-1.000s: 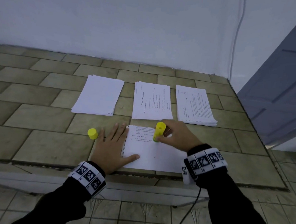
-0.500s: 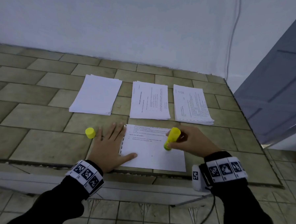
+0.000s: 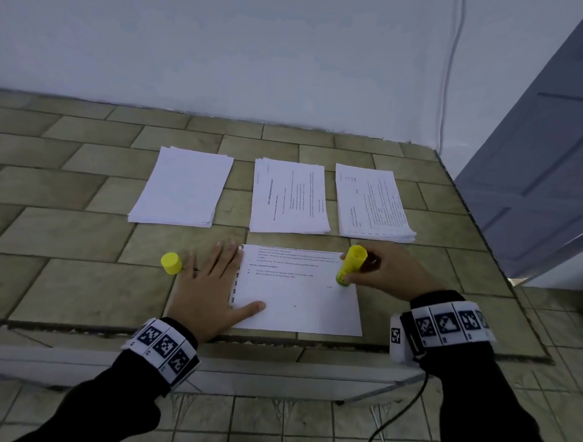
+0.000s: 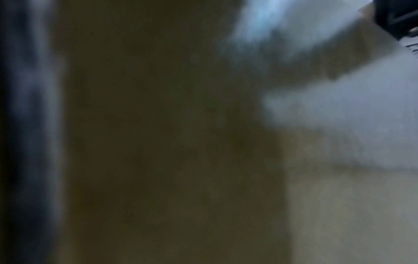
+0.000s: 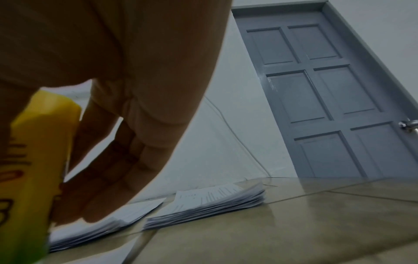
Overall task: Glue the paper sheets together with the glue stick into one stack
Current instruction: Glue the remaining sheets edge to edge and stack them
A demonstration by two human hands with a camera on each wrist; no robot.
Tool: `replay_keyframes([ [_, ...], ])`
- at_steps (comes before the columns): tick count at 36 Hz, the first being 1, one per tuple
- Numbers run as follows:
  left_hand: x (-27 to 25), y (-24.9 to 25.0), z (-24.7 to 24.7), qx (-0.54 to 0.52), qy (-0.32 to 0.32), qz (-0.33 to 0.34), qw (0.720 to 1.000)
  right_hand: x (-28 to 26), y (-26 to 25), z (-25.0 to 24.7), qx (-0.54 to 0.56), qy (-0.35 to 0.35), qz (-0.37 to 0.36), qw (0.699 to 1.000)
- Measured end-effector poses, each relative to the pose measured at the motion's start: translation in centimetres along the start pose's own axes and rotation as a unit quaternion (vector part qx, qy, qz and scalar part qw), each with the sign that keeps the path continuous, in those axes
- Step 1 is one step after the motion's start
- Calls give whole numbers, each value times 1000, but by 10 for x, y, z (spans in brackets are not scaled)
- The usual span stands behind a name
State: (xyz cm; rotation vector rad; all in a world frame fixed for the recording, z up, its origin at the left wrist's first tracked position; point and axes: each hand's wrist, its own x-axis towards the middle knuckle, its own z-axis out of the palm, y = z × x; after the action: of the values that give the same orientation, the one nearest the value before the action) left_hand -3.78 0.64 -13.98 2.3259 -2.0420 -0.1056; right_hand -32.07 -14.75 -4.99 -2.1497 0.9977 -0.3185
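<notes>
At the near edge of the tiled desk (image 3: 63, 239), one printed sheet (image 3: 299, 299) lies flat w/ the left hand (image 3: 208, 291) spread on its punched left margin, fingers straight, thumb on the paper, pinning it. Change since a sec ago: the glue stick (image 3: 350, 266) was at the sheet's top middle, then further right, & now sits near the right edge, so the right hand (image 3: 385, 269) has dragged a glue line across the upper part of the page. Means approx. one pass done; judging by this, the lower half is likely still dry & needs more strokes before another sheet goes on.

Stick is tilted, tip down on the paper, pinched btwn thumb & curled fingers (image 5: 108, 178) of the right hand, which is just right of it. Its yellow cap (image 3: 171, 263) stands on the desk just left of the left hand. Three stacks wait beyond: blank stack (image 3: 184, 186), middle stack (image 3: 289, 197), right stack (image 3: 373, 205), none touched. Left wrist view too blurred to add anything.
</notes>
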Motion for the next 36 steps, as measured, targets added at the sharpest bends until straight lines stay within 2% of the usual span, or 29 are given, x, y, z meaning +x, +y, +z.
replay_keyframes([
  [7,0,-1,2,-10,10,3,1000,35,1,-4,-46,66,29,996],
  [13,-1,-3,4,-10,22,13,1000,34,1,-5,-63,91,48,993],
  [16,-1,-2,5,-6,21,16,1000,25,3,-13,-137,79,87,984],
  [20,-1,-3,5,-5,21,16,1000,12,5,-19,-319,22,122,940],
  [23,0,-3,6,-11,24,18,999,8,4,-12,-362,-20,133,922],
  [25,0,-3,7,-14,26,19,999,6,5,-9,-357,-38,144,922],
  [27,0,-3,7,-16,30,20,999,5,9,-10,-317,-24,158,935],
  [32,0,-2,7,-21,31,17,999,4,21,-22,-213,94,179,956],
  [36,-1,-3,7,-40,42,16,998,9,33,-31,-154,167,225,947],
])
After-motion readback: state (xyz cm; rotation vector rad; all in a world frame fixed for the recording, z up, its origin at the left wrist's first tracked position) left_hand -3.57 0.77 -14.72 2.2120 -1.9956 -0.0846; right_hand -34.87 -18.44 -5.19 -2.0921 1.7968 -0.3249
